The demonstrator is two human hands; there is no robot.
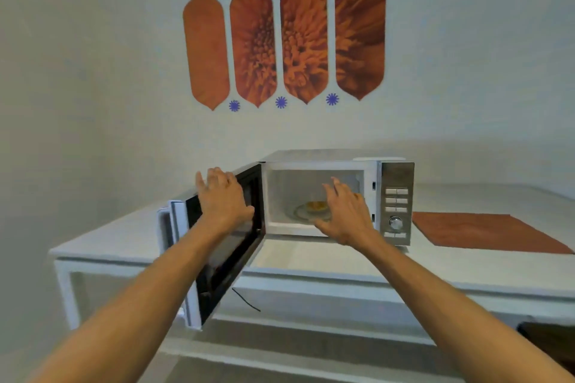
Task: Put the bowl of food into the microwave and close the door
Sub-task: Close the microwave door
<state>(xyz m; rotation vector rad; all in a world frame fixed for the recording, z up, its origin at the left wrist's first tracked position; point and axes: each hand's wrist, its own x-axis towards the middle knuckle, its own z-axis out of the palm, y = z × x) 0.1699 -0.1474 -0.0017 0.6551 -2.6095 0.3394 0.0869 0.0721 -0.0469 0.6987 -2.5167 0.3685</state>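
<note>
The clear glass bowl of yellow food [314,209] sits inside the white microwave [395,196], just behind the spread, empty right hand [345,214]. The left hand [222,199] rests flat, fingers extended, on the open black-windowed door [224,258].

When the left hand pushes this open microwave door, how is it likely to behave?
The door looks like a rigid framed panel hinged on its left side, so it should probably swing as one piece, not flex. The left hand lies flat on its top edge, far from the hinge, so a light push likely suffices. The microwave might shift slightly.
</note>
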